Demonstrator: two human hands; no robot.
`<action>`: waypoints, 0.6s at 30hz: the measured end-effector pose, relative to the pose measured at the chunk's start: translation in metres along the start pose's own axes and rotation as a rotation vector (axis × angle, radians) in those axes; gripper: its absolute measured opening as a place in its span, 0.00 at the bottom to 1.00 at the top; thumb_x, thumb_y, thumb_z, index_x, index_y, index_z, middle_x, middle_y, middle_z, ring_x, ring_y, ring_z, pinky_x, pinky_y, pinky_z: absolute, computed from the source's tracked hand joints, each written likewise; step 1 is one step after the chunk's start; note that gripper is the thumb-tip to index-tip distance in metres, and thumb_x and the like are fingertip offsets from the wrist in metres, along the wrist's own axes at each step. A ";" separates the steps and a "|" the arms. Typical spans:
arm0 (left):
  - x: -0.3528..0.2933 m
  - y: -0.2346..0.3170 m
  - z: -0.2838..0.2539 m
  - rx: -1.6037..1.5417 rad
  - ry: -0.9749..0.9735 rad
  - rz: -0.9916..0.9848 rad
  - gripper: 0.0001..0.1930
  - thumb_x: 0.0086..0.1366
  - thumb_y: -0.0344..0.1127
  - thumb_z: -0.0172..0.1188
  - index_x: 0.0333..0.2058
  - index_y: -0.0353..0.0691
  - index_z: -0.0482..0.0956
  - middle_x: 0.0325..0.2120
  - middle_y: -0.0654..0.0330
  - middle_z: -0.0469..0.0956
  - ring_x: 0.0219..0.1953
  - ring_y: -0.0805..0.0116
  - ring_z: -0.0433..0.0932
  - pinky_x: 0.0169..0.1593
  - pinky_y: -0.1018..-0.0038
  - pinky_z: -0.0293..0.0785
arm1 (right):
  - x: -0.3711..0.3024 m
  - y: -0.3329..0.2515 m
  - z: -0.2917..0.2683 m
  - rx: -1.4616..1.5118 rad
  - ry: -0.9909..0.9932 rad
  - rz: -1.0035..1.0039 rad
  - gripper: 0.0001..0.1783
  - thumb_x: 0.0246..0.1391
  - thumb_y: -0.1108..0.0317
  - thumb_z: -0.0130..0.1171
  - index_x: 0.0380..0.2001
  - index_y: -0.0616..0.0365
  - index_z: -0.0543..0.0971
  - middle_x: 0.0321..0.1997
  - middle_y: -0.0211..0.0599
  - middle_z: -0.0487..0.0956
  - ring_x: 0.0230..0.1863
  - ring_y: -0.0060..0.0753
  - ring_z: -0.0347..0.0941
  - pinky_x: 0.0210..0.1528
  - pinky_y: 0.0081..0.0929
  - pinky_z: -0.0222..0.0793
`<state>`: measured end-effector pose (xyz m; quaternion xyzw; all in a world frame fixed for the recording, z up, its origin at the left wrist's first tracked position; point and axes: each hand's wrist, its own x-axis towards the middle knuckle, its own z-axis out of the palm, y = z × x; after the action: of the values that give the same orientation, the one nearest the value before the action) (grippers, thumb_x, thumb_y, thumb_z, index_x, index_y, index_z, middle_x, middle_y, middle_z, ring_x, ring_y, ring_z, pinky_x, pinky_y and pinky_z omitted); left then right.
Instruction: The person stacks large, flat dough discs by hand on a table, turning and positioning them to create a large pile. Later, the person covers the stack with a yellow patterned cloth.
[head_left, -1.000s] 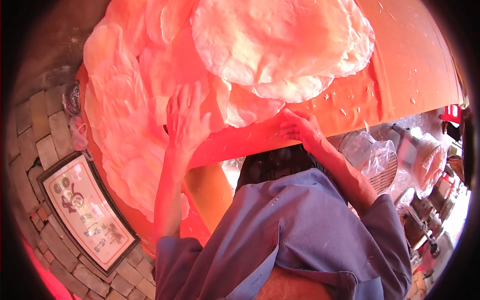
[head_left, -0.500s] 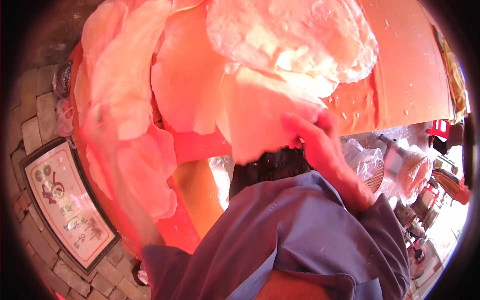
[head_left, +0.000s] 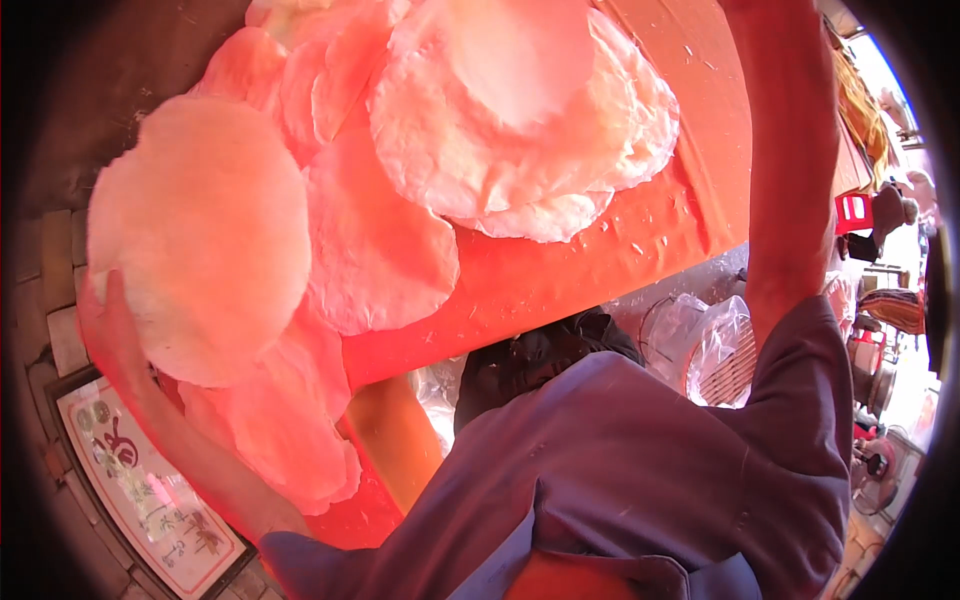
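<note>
At the left, my left hand (head_left: 112,315) grips the near-left edge of a pale, thin round dough sheet (head_left: 205,240), its fingers partly hidden by the sheet. That sheet lies over other overlapping thin sheets (head_left: 380,240) spread along the table's left side. A thick stack of round sheets (head_left: 520,150) with wrinkled edges sits at the far middle, a smoother round one on top. My right forearm (head_left: 790,150) stretches away past the stack's right side and leaves the picture at the upper edge, so the right hand is hidden.
A red-orange cloth (head_left: 560,270) covers the table, with small pale crumbs scattered on it. Below its near edge stands a ribbed basket with clear plastic (head_left: 725,360). A framed sign (head_left: 150,490) leans on the paving at left. Stools and assorted goods fill the right.
My right hand has left the stack's near edge and reached far out of view. My left hand, blurred before, now holds a round sheet at the left. The view has shifted.
</note>
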<state>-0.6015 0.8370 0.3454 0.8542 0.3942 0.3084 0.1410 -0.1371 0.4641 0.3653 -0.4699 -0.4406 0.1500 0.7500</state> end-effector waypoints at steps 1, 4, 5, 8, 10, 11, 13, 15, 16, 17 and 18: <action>0.010 0.014 -0.004 0.014 0.033 -0.017 0.18 0.67 0.35 0.56 0.52 0.32 0.76 0.45 0.59 0.80 0.46 0.71 0.75 0.52 0.74 0.69 | -0.018 0.017 -0.022 -0.036 0.141 0.054 0.14 0.50 0.65 0.63 0.39 0.59 0.79 0.39 0.38 0.80 0.43 0.34 0.76 0.44 0.30 0.72; 0.036 0.050 0.002 0.235 0.124 0.152 0.19 0.69 0.38 0.54 0.54 0.34 0.74 0.44 0.58 0.81 0.44 0.73 0.77 0.50 0.76 0.70 | -0.082 0.096 -0.077 -0.043 0.498 0.337 0.09 0.52 0.65 0.62 0.30 0.60 0.80 0.32 0.35 0.80 0.38 0.30 0.78 0.38 0.26 0.73; 0.046 0.070 0.011 0.392 0.229 0.292 0.19 0.69 0.39 0.54 0.54 0.36 0.75 0.44 0.57 0.82 0.43 0.74 0.77 0.49 0.76 0.71 | -0.109 0.116 -0.091 -0.060 0.578 0.442 0.09 0.53 0.65 0.62 0.27 0.60 0.80 0.30 0.34 0.80 0.37 0.28 0.79 0.36 0.25 0.74; 0.047 0.156 0.083 0.252 0.030 0.328 0.18 0.68 0.40 0.55 0.53 0.41 0.76 0.40 0.56 0.83 0.37 0.71 0.79 0.45 0.74 0.74 | -0.208 0.182 -0.122 -0.073 0.660 0.717 0.08 0.52 0.66 0.61 0.31 0.60 0.79 0.30 0.35 0.79 0.30 0.35 0.79 0.32 0.33 0.80; 0.034 0.201 0.136 0.256 -0.039 0.554 0.17 0.68 0.39 0.55 0.53 0.40 0.75 0.40 0.56 0.82 0.37 0.70 0.79 0.45 0.73 0.74 | -0.264 0.215 -0.131 0.030 0.695 0.980 0.10 0.50 0.64 0.63 0.33 0.58 0.77 0.28 0.34 0.77 0.25 0.34 0.77 0.27 0.35 0.79; 0.020 0.237 0.160 0.314 -0.115 0.538 0.18 0.68 0.38 0.55 0.54 0.38 0.74 0.43 0.57 0.81 0.39 0.69 0.79 0.45 0.73 0.74 | -0.281 0.218 -0.145 -0.056 0.658 1.081 0.11 0.50 0.63 0.63 0.33 0.57 0.77 0.24 0.34 0.76 0.22 0.31 0.76 0.23 0.32 0.77; -0.019 0.263 0.214 0.238 -0.231 0.706 0.16 0.62 0.37 0.56 0.48 0.40 0.74 0.36 0.57 0.78 0.33 0.66 0.78 0.38 0.69 0.73 | -0.270 0.194 -0.116 -0.066 0.779 1.060 0.12 0.51 0.59 0.62 0.30 0.57 0.77 0.21 0.34 0.76 0.20 0.27 0.73 0.21 0.27 0.73; -0.076 0.274 0.274 0.073 -0.325 0.888 0.14 0.57 0.36 0.56 0.43 0.42 0.74 0.29 0.57 0.75 0.28 0.62 0.77 0.30 0.65 0.72 | -0.271 0.176 -0.117 -0.117 0.741 1.069 0.13 0.52 0.58 0.62 0.29 0.57 0.77 0.21 0.33 0.76 0.19 0.27 0.73 0.21 0.26 0.73; -0.101 0.275 0.299 0.018 -0.355 0.951 0.13 0.55 0.35 0.57 0.40 0.43 0.74 0.25 0.57 0.73 0.25 0.60 0.76 0.26 0.62 0.72 | -0.267 0.173 -0.120 -0.173 0.691 1.075 0.14 0.53 0.57 0.61 0.28 0.58 0.78 0.21 0.33 0.76 0.19 0.26 0.73 0.21 0.24 0.72; -0.122 0.272 0.322 -0.031 -0.380 0.977 0.12 0.52 0.35 0.57 0.37 0.44 0.74 0.21 0.57 0.72 0.22 0.58 0.76 0.22 0.60 0.72 | -0.271 0.172 -0.129 -0.171 0.698 1.075 0.14 0.53 0.57 0.61 0.28 0.58 0.78 0.21 0.33 0.76 0.19 0.26 0.73 0.21 0.24 0.72; -0.148 0.262 0.343 -0.058 -0.530 0.952 0.12 0.55 0.36 0.57 0.38 0.42 0.74 0.26 0.55 0.74 0.28 0.56 0.76 0.28 0.60 0.73 | -0.278 0.168 -0.144 -0.233 0.696 1.054 0.16 0.53 0.55 0.61 0.28 0.58 0.78 0.21 0.33 0.77 0.19 0.26 0.73 0.22 0.23 0.71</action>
<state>-0.3030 0.5553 0.1468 0.9825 -0.0937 0.1229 0.1041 -0.1481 0.2903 0.0554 -0.7232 0.1054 0.2885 0.6186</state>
